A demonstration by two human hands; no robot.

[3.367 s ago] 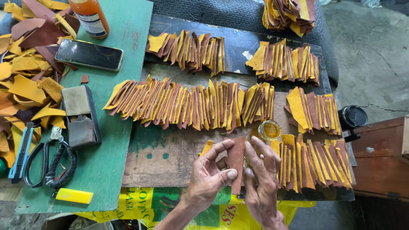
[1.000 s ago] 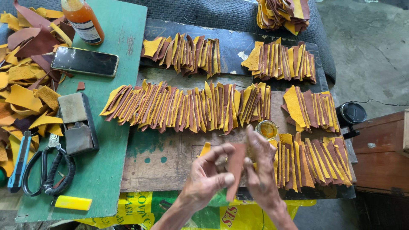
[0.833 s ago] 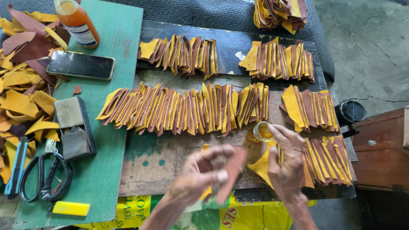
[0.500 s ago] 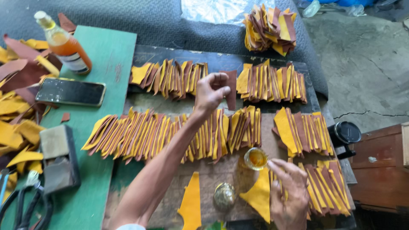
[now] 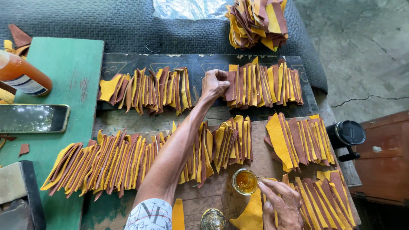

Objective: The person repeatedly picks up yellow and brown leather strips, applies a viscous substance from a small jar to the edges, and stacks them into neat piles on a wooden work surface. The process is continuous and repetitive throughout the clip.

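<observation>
1. Evidently the step in hand was laying out: the left hand [image 5: 215, 83], reached far across the desk [image 5: 221, 194], was closed in a loose fist at the left end of the far right row of fanned brown and yellow leather strips [image 5: 264, 83], pressing or setting a brown strip against that row.
2. The right hand [image 5: 282, 203] rested near the person, fingers curled down narrowly onto a flat yellow leather piece [image 5: 251, 212], touching it just beside a small open glass jar of amber liquid [image 5: 244, 181]; I judged this the piece being coated.
3. The next move would call for a light, even touch at the jar and for setting each strip so it overlaps its neighbour without disturbing the row.
4. Around these lay more fanned rows: a far left row [image 5: 147, 90], a long middle row [image 5: 128, 159], a right middle row [image 5: 300, 140] and a near right row [image 5: 326, 202], with a loose heap of the same strips [image 5: 257, 21] on the dark textured mat [image 5: 128, 25].
5. To the left sat a green board [image 5: 74, 72] carrying an orange bottle [image 5: 21, 76] and a dark phone [image 5: 33, 118].
6. Hard to make out: whether the left fist pinched a strip, since the fingers hid it; the round metal lid-like object [image 5: 212, 219] at the bottom edge was cut off, as were the grey block [image 5: 19, 198] at the lower left and the black cylinder [image 5: 347, 134] partly over the desk's right edge.
</observation>
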